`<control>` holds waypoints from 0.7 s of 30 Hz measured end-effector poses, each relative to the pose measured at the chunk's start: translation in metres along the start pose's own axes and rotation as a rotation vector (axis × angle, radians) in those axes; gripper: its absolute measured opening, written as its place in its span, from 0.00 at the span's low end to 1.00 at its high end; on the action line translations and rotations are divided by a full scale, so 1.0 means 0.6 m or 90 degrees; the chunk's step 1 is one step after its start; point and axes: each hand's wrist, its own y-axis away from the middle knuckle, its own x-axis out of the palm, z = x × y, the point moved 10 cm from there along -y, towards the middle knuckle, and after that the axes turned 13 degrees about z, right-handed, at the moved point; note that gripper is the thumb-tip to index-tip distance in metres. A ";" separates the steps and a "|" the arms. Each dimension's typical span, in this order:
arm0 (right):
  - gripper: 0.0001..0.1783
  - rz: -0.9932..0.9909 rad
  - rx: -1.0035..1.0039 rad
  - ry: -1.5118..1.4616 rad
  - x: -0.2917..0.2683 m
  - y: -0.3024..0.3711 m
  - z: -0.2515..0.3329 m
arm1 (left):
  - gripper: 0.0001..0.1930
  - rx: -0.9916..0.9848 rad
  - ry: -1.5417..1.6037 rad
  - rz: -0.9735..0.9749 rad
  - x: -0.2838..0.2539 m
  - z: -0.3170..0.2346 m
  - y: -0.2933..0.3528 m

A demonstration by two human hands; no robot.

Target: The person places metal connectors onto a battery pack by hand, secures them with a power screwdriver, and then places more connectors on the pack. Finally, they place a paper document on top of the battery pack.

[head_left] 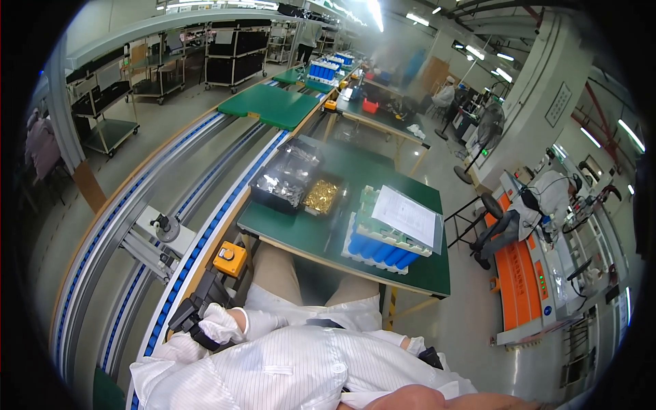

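My left hand [222, 324], in a white glove, rests at the left side of my waist against my white coat. A black device [193, 325] is strapped by its wrist. At the right of my waist, my right hand [414, 346] is mostly covered by the coat, beside another black device [430, 357]. Neither hand's fingers show clearly. Ahead, on a green-topped table [328, 242], stands a pack of blue cylinders [383, 251] in pale green frames, topped by a paper sheet [404, 212]. Left of it are black bins of silver metal pieces [279, 189] and a box of gold-coloured pieces [321, 196].
Along my left runs a conveyor [205, 236] with blue rollers and a yellow button box [230, 260]. A green board [268, 105] lies across it farther off. At the right, a person [540, 198] sits near an orange-fronted bench [523, 273]. A fan [488, 126] stands beyond.
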 end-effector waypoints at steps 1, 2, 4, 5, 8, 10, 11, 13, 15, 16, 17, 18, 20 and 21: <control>0.17 0.022 -0.109 0.214 -0.005 -0.015 0.013 | 0.24 0.015 -0.014 0.030 0.002 -0.006 0.002; 0.18 0.013 -0.178 0.333 -0.014 -0.022 0.009 | 0.24 0.030 -0.029 0.060 0.004 -0.012 0.005; 0.18 -0.029 -0.214 0.433 -0.011 -0.010 0.039 | 0.23 0.024 -0.008 0.064 -0.001 -0.015 0.015; 0.18 -0.052 -0.204 0.456 -0.003 0.008 0.069 | 0.23 0.021 0.013 0.069 -0.002 -0.015 0.016; 0.16 -0.129 -0.201 0.679 0.015 0.024 0.101 | 0.22 0.010 0.022 0.022 0.009 0.024 0.005; 0.14 -0.143 -0.270 0.641 0.016 0.031 0.108 | 0.22 0.002 0.006 0.012 0.011 0.030 -0.002; 0.14 -0.143 -0.269 0.638 0.020 0.033 0.108 | 0.21 -0.006 -0.012 -0.001 0.009 0.027 0.000; 0.15 -0.153 -0.233 0.712 0.025 0.034 0.111 | 0.20 0.009 -0.013 -0.008 0.009 0.019 0.006; 0.15 -0.158 -0.215 0.717 0.024 0.033 0.099 | 0.20 0.024 -0.010 -0.015 0.011 0.015 0.003; 0.14 -0.168 -0.203 0.726 0.024 0.032 0.094 | 0.18 0.047 -0.030 -0.025 0.009 0.007 0.005; 0.14 -0.165 -0.201 0.721 0.026 0.031 0.091 | 0.17 0.069 -0.049 -0.034 0.007 -0.003 0.008; 0.14 -0.170 -0.184 0.714 0.023 0.030 0.086 | 0.17 0.068 -0.044 -0.029 0.009 -0.012 0.008; 0.14 -0.155 -0.163 0.693 0.021 0.027 0.078 | 0.15 -0.130 -0.166 -0.056 -0.002 -0.014 0.017; 0.15 -0.143 -0.188 0.667 0.019 0.030 0.087 | 0.15 -0.103 -0.184 -0.158 -0.021 -0.025 0.016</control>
